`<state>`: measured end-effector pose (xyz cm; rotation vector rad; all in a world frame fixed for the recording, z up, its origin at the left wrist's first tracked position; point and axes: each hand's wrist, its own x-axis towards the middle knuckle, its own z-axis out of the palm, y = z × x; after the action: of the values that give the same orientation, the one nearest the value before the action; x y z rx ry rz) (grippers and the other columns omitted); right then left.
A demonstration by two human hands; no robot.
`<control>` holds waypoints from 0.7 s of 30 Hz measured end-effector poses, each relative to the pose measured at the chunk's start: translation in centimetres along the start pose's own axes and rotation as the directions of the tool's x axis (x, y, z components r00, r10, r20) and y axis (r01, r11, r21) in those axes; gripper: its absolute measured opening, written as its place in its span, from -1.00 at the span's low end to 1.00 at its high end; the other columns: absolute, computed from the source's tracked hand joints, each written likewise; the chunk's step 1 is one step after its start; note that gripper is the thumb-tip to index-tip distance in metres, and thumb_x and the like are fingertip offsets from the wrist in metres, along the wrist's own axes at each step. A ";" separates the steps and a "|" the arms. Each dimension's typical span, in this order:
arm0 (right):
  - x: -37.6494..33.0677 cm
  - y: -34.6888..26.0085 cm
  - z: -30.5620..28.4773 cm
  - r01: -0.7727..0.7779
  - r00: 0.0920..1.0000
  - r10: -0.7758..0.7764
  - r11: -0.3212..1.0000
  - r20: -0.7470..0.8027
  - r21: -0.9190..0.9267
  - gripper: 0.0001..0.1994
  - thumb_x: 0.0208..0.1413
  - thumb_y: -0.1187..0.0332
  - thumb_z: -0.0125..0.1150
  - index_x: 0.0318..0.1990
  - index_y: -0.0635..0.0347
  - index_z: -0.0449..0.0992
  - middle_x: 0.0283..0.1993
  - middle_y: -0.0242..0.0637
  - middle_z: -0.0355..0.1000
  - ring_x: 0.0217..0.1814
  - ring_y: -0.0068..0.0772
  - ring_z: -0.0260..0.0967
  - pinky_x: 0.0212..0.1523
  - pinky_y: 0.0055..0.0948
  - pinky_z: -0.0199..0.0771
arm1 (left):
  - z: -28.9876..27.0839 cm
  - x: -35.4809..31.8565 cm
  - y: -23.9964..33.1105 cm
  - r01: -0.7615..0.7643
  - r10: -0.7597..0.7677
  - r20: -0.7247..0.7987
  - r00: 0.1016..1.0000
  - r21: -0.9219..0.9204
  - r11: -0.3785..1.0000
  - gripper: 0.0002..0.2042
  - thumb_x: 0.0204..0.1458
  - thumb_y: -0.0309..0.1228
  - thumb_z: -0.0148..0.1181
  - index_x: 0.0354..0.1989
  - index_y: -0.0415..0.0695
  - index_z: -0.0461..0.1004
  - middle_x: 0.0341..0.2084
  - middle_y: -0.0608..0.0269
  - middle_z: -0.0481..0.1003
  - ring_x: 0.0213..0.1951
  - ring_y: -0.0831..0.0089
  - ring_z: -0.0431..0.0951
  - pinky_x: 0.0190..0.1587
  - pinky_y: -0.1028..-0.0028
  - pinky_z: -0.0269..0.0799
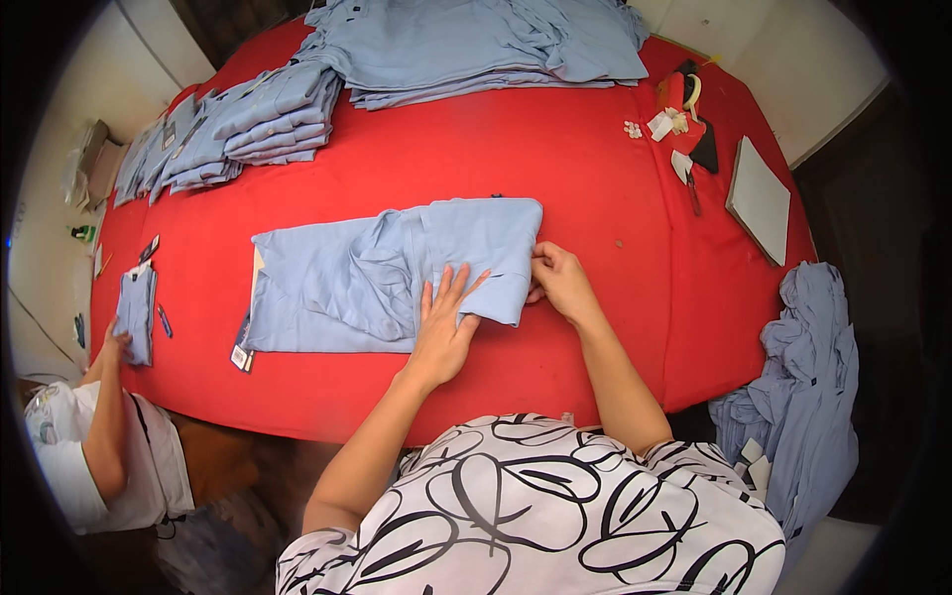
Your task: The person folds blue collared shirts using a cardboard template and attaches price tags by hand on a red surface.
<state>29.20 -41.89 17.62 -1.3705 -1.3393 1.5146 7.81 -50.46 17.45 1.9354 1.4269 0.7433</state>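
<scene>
A light blue shirt, partly folded into a long rectangle, lies across the middle of the red-covered table. My left hand rests flat on its right half, fingers spread over the cloth. At the right end, my right hand pinches the shirt's edge; the fingertips are partly hidden by the fabric. A dark and white hang tag sticks out at the shirt's lower left corner. Along the left edge shows a strip of pale card. The cloth is wrinkled in the middle.
Folded shirts are stacked at the far left, with a wide shirt pile beyond. A white board lies far right; loose shirts hang at the right edge. A co-worker's hand touches a small folded shirt beside a pen.
</scene>
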 end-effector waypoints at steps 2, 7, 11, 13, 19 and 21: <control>0.4 -0.2 1.4 0.083 0.997 -0.082 0.995 -0.014 0.058 -0.76 0.27 0.30 0.09 -0.13 0.35 0.46 -0.32 -0.25 0.50 -0.45 -0.52 0.46 -0.45 -0.54 0.49 | -0.5 0.0 0.0 0.058 -0.059 -0.002 0.998 -0.138 0.989 -0.49 0.32 -0.19 -0.28 0.41 -0.04 0.14 0.43 0.02 0.02 0.48 0.07 -0.17 0.47 0.14 -0.43; 1.9 -2.2 1.2 0.094 0.993 -0.109 0.969 0.055 0.228 -0.88 0.29 0.40 0.05 -0.18 0.22 0.48 -0.39 -0.43 0.40 -0.47 -0.66 0.27 -0.44 -0.64 0.32 | -2.1 0.1 -2.5 0.266 -0.315 0.079 0.946 -0.745 0.611 -0.38 0.37 -0.05 -0.36 0.37 -0.38 0.09 0.37 -0.02 0.13 0.42 0.20 0.06 0.44 0.30 -0.15; 3.0 -1.2 0.2 0.190 0.976 -0.215 0.919 0.033 0.345 -0.88 0.27 0.44 0.05 -0.12 0.23 0.45 -0.32 -0.41 0.41 -0.40 -0.65 0.30 -0.41 -0.64 0.36 | -2.9 0.8 -2.7 0.233 -0.264 0.149 0.953 -0.918 0.320 -0.35 0.37 -0.04 -0.26 0.38 -0.41 0.00 0.34 0.00 0.15 0.34 0.25 0.21 0.38 0.34 0.09; 3.1 -0.5 0.6 0.227 0.974 -0.215 0.940 -0.075 0.253 -0.87 0.26 0.45 0.06 -0.10 0.25 0.44 -0.31 -0.38 0.42 -0.38 -0.62 0.33 -0.39 -0.60 0.42 | -2.3 0.6 -2.6 0.253 -0.312 0.118 0.943 -0.862 0.439 -0.35 0.37 -0.03 -0.27 0.35 -0.42 0.05 0.31 -0.01 0.21 0.29 0.27 0.28 0.35 0.36 0.13; -2.0 -0.6 1.9 -0.168 0.980 0.119 0.923 0.159 0.346 -0.51 0.37 -0.02 -0.09 -0.09 0.36 0.40 -0.23 -0.14 0.48 -0.28 -0.35 0.51 -0.25 -0.37 0.61 | -2.7 0.1 -2.8 0.244 -0.206 0.132 0.970 -0.467 0.850 -0.38 0.32 0.00 -0.18 0.39 -0.21 0.12 0.36 -0.08 0.14 0.40 0.17 0.09 0.42 0.20 -0.10; -3.4 -1.2 3.1 -0.178 0.984 0.138 0.839 0.116 0.515 -0.33 0.29 -0.20 -0.07 0.14 0.33 0.34 -0.01 -0.03 0.45 -0.06 -0.22 0.48 -0.08 -0.21 0.56 | -1.8 -0.6 0.3 -0.013 0.007 0.043 0.999 0.142 0.990 -0.40 0.29 0.00 -0.12 0.41 -0.08 0.14 0.40 -0.11 0.07 0.45 0.09 -0.02 0.44 0.05 -0.21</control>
<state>26.70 -45.51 19.42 -1.0928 -0.7690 1.8832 6.50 -50.83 18.81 2.0550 1.4807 0.6164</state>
